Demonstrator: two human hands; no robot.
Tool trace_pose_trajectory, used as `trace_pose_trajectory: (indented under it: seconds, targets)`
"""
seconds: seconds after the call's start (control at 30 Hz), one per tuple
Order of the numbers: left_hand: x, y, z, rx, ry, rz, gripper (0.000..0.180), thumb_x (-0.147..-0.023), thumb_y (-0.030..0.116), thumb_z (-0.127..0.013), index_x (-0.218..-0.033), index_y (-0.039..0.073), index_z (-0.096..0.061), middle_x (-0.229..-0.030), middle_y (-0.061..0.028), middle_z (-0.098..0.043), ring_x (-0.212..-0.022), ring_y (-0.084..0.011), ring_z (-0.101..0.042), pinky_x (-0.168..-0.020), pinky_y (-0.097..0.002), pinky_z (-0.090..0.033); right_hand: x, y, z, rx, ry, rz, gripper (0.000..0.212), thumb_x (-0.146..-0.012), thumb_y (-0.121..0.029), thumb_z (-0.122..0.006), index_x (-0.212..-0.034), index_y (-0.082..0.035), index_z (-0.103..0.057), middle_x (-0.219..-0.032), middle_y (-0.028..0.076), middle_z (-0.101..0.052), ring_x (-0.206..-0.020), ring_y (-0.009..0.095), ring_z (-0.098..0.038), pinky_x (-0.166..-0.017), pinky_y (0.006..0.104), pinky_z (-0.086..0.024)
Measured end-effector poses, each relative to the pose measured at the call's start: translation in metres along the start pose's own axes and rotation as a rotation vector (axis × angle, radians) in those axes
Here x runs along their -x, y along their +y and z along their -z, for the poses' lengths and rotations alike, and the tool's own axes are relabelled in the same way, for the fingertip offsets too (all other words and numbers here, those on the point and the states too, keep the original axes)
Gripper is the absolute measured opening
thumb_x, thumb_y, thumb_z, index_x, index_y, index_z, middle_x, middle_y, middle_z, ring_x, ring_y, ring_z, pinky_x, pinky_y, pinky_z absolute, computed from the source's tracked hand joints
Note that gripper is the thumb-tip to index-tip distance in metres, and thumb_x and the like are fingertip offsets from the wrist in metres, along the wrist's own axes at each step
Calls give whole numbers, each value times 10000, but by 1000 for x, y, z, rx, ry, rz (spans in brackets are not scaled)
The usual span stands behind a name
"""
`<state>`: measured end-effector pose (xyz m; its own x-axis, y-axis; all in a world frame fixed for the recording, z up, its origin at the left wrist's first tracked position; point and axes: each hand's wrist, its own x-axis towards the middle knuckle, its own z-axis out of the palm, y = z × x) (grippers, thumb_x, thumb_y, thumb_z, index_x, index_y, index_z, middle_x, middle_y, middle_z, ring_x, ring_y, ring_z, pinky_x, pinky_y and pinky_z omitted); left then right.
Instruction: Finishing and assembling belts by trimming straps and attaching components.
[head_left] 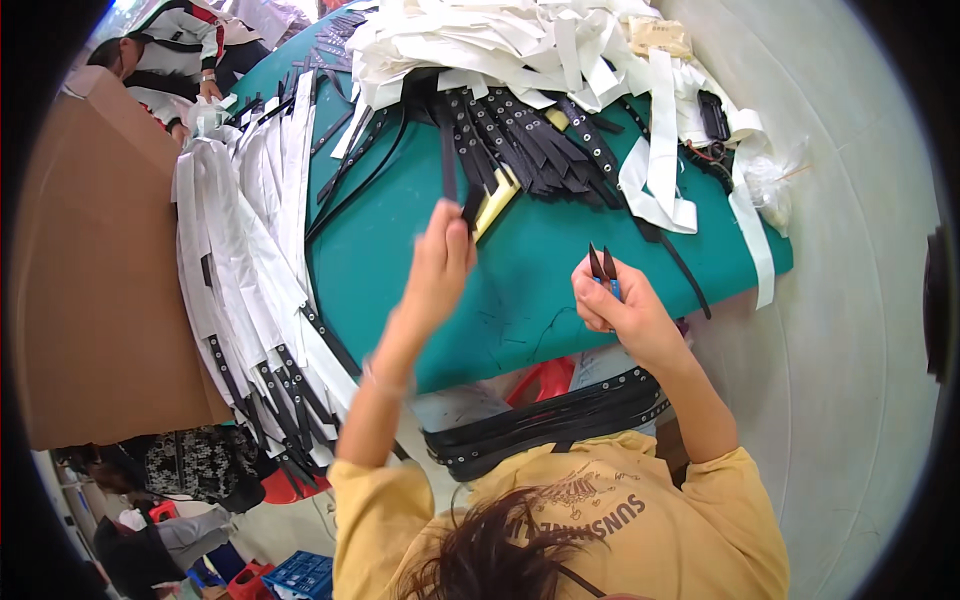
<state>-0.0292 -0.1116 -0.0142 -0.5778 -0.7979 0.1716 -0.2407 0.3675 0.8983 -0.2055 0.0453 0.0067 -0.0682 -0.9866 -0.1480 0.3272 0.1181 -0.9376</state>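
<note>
My left hand is raised over the green table and pinches the near end of a black eyelet strap that runs back into a pile of black straps. My right hand is closed around small thread snips with a blue handle, blades pointing up and away. A bundle of black eyelet straps lies across my lap at the table's near edge. A yellow strip sits just right of the left hand.
White fabric strips hang over the table's left edge, with black straps below them. More white strips are heaped at the back. A brown cardboard box stands left. Another person sits far left. A grey wall is right.
</note>
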Motion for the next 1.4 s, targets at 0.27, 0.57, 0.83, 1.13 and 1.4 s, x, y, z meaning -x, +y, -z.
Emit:
trace_pose_trajectory:
  seconds: [0.27,0.57,0.83,1.13,1.4]
  targets:
    - [95,46,-8,962,-74,411,354,-1015,304,-308,-852,41,-479,-583,7,-427,-451,-60,-350,-476,-208,-311,-2,11,-35,518,132,458,373,-975,-349,-438,-1117,-17,-528,-894,57,-538,-727,103,-482,-671,234,-415]
    - [122,36,-17,2165,-236,540,262,-1005,266,-328,-784,140,-391,-548,84,-391,-416,-43,-310,-512,-232,-310,0,27,-47,672,109,663,294,-808,-170,-699,-1042,-17,-608,-883,110,-632,-674,199,-578,-601,268,-479]
    - [124,30,-23,2343,-467,518,253,-1004,270,-325,-795,145,-397,-555,86,-401,-419,-38,-304,-525,-240,-311,-6,25,-46,790,120,765,271,-740,-70,-730,-989,-18,-636,-846,110,-652,-672,222,-614,-563,286,-484]
    - [120,31,-26,2326,-539,532,285,-997,229,-252,-762,149,-393,-522,94,-392,-378,-35,-273,-479,-241,-285,-5,31,-46,754,139,711,238,-748,-62,-722,-968,-18,-643,-811,107,-650,-656,217,-610,-564,282,-480]
    - [117,29,-27,2276,-546,572,305,-999,242,-250,-747,152,-396,-509,95,-399,-348,-31,-272,-439,-226,-274,-6,39,-45,721,113,726,210,-772,-53,-705,-969,-20,-638,-782,100,-634,-631,190,-589,-539,265,-457]
